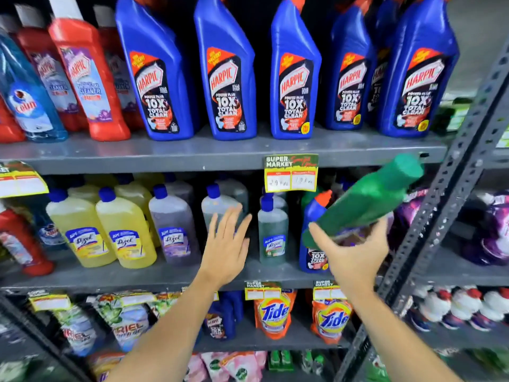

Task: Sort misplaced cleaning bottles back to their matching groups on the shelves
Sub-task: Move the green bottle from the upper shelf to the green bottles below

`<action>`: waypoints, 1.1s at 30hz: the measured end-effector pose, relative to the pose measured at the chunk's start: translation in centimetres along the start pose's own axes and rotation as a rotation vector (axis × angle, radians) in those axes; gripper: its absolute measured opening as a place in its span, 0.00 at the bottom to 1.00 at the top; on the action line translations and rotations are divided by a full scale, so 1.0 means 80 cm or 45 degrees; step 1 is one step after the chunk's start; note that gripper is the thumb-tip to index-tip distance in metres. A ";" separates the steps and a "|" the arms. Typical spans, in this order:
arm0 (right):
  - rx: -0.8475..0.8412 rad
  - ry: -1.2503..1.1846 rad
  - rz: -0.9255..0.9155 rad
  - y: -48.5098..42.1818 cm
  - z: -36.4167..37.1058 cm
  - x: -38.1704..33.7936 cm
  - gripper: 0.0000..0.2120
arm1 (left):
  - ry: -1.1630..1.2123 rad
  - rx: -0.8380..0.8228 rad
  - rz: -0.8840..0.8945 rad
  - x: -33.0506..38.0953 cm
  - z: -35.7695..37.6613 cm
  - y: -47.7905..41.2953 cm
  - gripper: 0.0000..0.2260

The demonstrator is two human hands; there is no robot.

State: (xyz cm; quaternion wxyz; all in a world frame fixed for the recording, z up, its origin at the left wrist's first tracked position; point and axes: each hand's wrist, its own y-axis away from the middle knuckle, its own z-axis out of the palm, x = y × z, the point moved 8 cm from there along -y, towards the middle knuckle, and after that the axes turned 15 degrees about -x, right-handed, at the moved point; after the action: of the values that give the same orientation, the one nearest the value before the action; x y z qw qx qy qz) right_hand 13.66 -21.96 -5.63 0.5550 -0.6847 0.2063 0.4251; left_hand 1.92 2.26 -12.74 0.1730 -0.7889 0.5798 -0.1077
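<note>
My right hand grips a green bottle by its base, tilted with its cap pointing up and right, in front of the middle shelf. My left hand is flat with fingers spread, in front of the clear Lizol bottles. A small blue Harpic bottle stands on the middle shelf right behind the green bottle. Yellow Lizol bottles and a purple one stand further left. Large blue Harpic bottles line the top shelf.
Red Harpic bathroom cleaners and a blue Colin bottle stand at the top left. Tide pouches and another small Harpic bottle sit on the lower shelf. A perforated grey upright bounds the shelf on the right.
</note>
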 end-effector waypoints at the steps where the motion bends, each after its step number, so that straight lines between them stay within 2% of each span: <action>1: -0.043 0.016 0.078 0.015 0.011 0.023 0.36 | 0.033 -0.107 -0.026 -0.004 0.030 0.014 0.23; 3: -0.144 0.097 0.233 0.038 0.038 0.071 0.39 | 0.070 -0.290 -0.080 -0.008 0.084 0.041 0.25; 6: -0.270 0.245 0.439 0.052 0.077 0.125 0.48 | 0.126 -0.520 -0.080 -0.006 0.142 0.072 0.28; 11: -0.451 0.326 0.577 0.049 0.134 0.185 0.43 | 0.140 -0.876 -0.246 -0.032 0.207 0.097 0.30; 13: -0.481 0.337 0.628 0.049 0.150 0.200 0.43 | 0.085 -0.945 -0.243 -0.038 0.223 0.103 0.31; 19: -0.514 0.390 0.731 0.061 0.173 0.240 0.49 | 0.092 -0.974 -0.211 -0.038 0.230 0.109 0.31; 23: -0.524 0.441 0.700 0.066 0.178 0.241 0.49 | 0.129 -0.995 -0.219 -0.040 0.232 0.113 0.30; 28: -0.525 0.344 0.666 0.078 0.170 0.238 0.50 | 0.153 -0.953 -0.197 -0.038 0.230 0.114 0.30; 30: -0.404 0.277 0.653 0.093 0.146 0.232 0.43 | 0.146 -0.940 -0.186 -0.038 0.228 0.114 0.30; 33: -0.085 0.272 0.527 0.099 0.086 0.221 0.30 | 0.127 -0.912 -0.183 -0.038 0.227 0.112 0.29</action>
State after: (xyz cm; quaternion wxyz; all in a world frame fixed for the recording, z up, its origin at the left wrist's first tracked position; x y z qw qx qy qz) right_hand 15.07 -14.53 -24.78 0.4081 -0.6869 0.3857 0.4614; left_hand -0.17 5.45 -32.88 -0.1507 -0.8320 0.5313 0.0520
